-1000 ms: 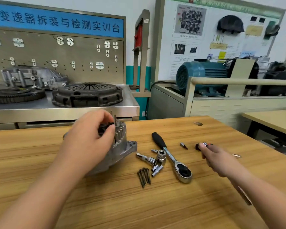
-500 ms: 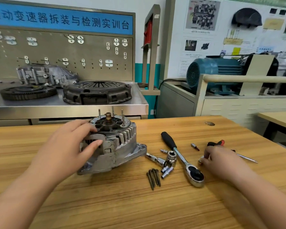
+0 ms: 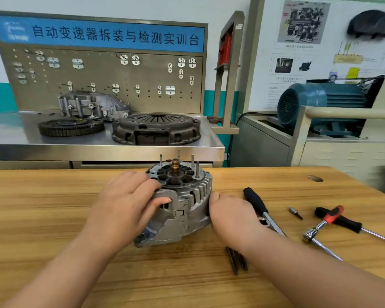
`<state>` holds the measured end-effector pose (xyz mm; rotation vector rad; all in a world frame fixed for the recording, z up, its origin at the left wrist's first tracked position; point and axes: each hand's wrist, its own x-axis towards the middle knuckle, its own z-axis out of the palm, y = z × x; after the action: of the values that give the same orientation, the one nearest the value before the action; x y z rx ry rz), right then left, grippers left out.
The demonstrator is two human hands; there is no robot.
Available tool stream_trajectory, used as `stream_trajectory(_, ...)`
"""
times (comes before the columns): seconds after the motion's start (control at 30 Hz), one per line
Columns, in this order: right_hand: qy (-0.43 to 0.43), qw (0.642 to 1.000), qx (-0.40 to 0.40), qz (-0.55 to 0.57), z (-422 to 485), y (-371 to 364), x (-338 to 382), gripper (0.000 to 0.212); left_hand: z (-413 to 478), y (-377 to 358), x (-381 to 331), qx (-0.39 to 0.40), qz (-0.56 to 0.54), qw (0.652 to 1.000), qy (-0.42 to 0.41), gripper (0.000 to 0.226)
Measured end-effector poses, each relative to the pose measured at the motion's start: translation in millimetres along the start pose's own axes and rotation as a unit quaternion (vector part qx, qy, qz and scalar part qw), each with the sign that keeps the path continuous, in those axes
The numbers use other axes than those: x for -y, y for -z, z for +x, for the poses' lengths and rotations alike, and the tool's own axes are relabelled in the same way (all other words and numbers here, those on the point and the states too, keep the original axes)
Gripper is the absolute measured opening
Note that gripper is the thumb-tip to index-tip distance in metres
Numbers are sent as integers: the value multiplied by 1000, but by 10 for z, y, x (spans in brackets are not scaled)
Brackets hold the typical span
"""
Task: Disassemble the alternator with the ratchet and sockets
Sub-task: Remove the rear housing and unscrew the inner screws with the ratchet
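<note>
Well inboard, hands (image 3: 125, 207) around alternator (image 3: 182, 210).

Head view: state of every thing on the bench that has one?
alternator: upright on the table, shaft and studs up.
left hand: grips the alternator's left side, thumb on the housing.
right hand: against the alternator's right side, fingers hidden.
ratchet: lying unheld, head hidden.
bolts: loose, bunched on the table.
screwdriver: lying unheld across a metal bar.
bit: lying loose.
</note>
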<state>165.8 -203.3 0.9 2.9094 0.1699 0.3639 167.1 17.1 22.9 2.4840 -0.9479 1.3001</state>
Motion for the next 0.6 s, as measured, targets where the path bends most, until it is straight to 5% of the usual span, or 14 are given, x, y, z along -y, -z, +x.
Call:
stream_trajectory(0.23, 85, 995, -12, -45, -84, -41, -157, 18, -52, -24, 7, -58, -3, 997, -50, 52)
stream_trajectory(0.4, 130, 991, 41, 1, -443, 251, -221, 23, -169, 191, -86, -67, -31, 994, -86, 29)
stream_trajectory(0.6, 175, 980, 98, 14, -549, 912, -272, 17, -176, 350, -85, -45, -110, 984, 133, 41)
